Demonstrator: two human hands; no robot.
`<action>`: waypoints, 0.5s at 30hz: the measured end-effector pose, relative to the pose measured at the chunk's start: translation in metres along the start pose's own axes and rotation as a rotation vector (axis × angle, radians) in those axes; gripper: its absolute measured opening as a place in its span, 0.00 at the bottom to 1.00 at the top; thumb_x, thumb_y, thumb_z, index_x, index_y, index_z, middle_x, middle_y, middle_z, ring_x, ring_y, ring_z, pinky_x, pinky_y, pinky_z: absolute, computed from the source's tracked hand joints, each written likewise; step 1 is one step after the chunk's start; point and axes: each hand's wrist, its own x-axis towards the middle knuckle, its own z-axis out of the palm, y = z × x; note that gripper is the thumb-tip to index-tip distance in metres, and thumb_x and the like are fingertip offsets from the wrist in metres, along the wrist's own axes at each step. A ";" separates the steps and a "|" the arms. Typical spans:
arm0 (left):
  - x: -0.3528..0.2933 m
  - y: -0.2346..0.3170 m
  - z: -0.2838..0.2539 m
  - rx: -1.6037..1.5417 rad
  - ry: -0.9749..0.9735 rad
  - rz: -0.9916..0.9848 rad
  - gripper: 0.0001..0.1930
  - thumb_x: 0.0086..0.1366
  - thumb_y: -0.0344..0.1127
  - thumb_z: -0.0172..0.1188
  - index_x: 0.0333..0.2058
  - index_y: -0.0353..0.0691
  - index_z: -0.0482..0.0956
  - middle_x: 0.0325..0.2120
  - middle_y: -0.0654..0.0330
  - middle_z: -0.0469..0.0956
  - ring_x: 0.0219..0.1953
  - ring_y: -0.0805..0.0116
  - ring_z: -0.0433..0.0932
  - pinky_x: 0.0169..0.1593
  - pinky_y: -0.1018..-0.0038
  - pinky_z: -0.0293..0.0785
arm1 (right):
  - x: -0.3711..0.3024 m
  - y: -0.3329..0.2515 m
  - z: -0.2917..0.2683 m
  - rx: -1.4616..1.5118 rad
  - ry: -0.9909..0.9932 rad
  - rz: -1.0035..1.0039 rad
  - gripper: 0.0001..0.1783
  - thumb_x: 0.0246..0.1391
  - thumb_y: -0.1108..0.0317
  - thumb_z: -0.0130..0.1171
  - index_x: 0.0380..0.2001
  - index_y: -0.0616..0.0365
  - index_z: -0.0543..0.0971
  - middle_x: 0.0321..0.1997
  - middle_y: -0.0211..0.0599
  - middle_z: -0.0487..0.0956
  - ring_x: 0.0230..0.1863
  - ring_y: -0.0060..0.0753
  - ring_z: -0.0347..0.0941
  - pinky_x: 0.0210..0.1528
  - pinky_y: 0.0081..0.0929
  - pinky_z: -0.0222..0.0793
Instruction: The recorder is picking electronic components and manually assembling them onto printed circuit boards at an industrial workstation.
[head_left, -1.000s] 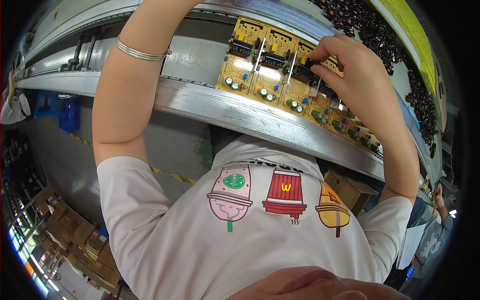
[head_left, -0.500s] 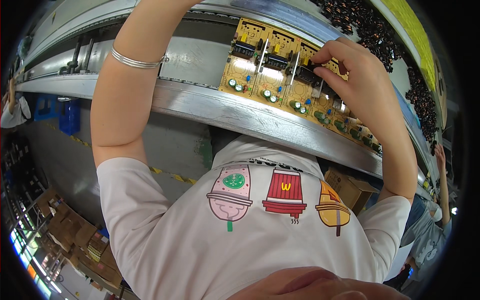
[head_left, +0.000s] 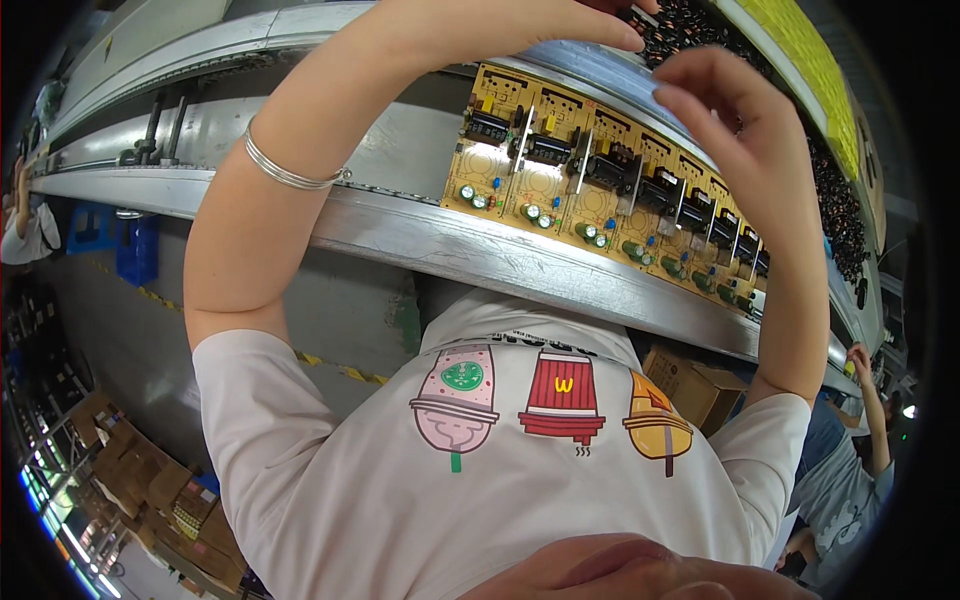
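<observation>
Here's the circuit-board panel (head_left: 541,184), yellowish and studded with parts, lying below the fingers of both hands, its near edge along the metal rail (head_left: 430,235). The right hand (head_left: 745,110) is up over the panel's far edge, its fingers apart from the boards, bent into a loop. Thumb and forefinger tips sit close together, a touch blurred, nothing showing between them; whether the curled fingers behind have hold of anything, I can't tell. Over to the left hand (head_left: 570,22), cut off by the top edge: thumb stretched out, slightly parted from the fingers above, pointing toward the right hand. Its grip is hidden, so no call there. Right beside those left fingers, a heap of small dark components (head_left: 690,35) spreads beyond the right hand.
</observation>
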 end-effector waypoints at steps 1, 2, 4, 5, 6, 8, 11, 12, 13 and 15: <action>0.000 0.000 0.002 0.000 0.013 0.016 0.14 0.62 0.27 0.71 0.44 0.32 0.79 0.37 0.60 0.81 0.40 0.75 0.79 0.46 0.78 0.78 | 0.002 0.002 0.001 -0.003 0.004 0.001 0.12 0.63 0.70 0.64 0.48 0.60 0.83 0.42 0.30 0.84 0.41 0.22 0.78 0.45 0.24 0.73; 0.000 0.000 0.003 -0.001 0.026 0.031 0.14 0.61 0.27 0.71 0.44 0.33 0.78 0.37 0.61 0.80 0.39 0.75 0.79 0.46 0.78 0.78 | 0.006 0.006 0.006 0.125 0.085 -0.040 0.12 0.64 0.69 0.64 0.50 0.60 0.83 0.43 0.29 0.84 0.43 0.21 0.78 0.47 0.23 0.73; 0.001 0.000 0.006 -0.002 0.039 0.047 0.15 0.61 0.28 0.72 0.44 0.33 0.77 0.37 0.61 0.80 0.39 0.76 0.78 0.45 0.78 0.78 | 0.013 0.010 0.014 0.381 0.242 -0.124 0.14 0.66 0.68 0.63 0.52 0.61 0.82 0.46 0.27 0.83 0.47 0.19 0.78 0.52 0.22 0.73; 0.002 0.000 0.008 -0.004 0.030 0.047 0.16 0.61 0.28 0.73 0.44 0.34 0.76 0.36 0.61 0.79 0.38 0.76 0.78 0.44 0.79 0.78 | 0.013 0.005 0.014 0.380 0.243 -0.123 0.14 0.66 0.68 0.63 0.52 0.61 0.82 0.46 0.27 0.83 0.47 0.19 0.78 0.52 0.22 0.73; 0.001 -0.001 0.009 -0.004 0.023 0.043 0.17 0.60 0.29 0.73 0.44 0.34 0.75 0.36 0.62 0.78 0.37 0.76 0.77 0.44 0.79 0.77 | 0.014 -0.007 0.015 0.436 0.253 -0.063 0.14 0.63 0.69 0.64 0.50 0.62 0.82 0.45 0.33 0.83 0.45 0.27 0.79 0.50 0.26 0.74; 0.000 -0.001 0.010 -0.005 0.017 0.035 0.19 0.60 0.29 0.74 0.44 0.35 0.74 0.36 0.62 0.77 0.36 0.76 0.76 0.43 0.80 0.77 | 0.015 -0.023 0.016 0.547 0.270 0.060 0.14 0.57 0.72 0.67 0.46 0.63 0.83 0.43 0.45 0.81 0.42 0.44 0.81 0.47 0.33 0.77; -0.003 0.001 0.011 0.010 0.008 0.036 0.21 0.59 0.31 0.75 0.44 0.35 0.72 0.35 0.62 0.76 0.36 0.77 0.75 0.42 0.81 0.76 | 0.017 0.014 0.015 0.473 0.159 -0.048 0.15 0.64 0.69 0.64 0.51 0.63 0.82 0.49 0.35 0.82 0.47 0.28 0.79 0.52 0.25 0.74; -0.003 0.001 0.011 0.010 0.009 0.036 0.21 0.59 0.31 0.75 0.44 0.35 0.72 0.35 0.62 0.76 0.36 0.77 0.75 0.42 0.81 0.76 | 0.017 0.022 0.012 0.432 0.107 -0.104 0.15 0.67 0.67 0.62 0.53 0.63 0.81 0.51 0.30 0.83 0.50 0.19 0.78 0.55 0.21 0.72; -0.003 0.000 0.010 0.024 0.004 0.030 0.22 0.59 0.32 0.76 0.45 0.35 0.72 0.35 0.62 0.76 0.36 0.77 0.75 0.42 0.81 0.76 | 0.018 0.025 0.011 0.434 0.105 -0.103 0.15 0.67 0.67 0.62 0.53 0.63 0.81 0.51 0.30 0.83 0.50 0.19 0.78 0.55 0.21 0.72; -0.002 -0.004 0.008 0.049 -0.007 0.017 0.23 0.59 0.34 0.76 0.46 0.34 0.71 0.36 0.61 0.76 0.36 0.77 0.75 0.42 0.81 0.76 | 0.020 0.029 0.010 0.483 0.050 -0.070 0.16 0.67 0.68 0.62 0.54 0.63 0.81 0.52 0.30 0.83 0.50 0.19 0.78 0.54 0.21 0.72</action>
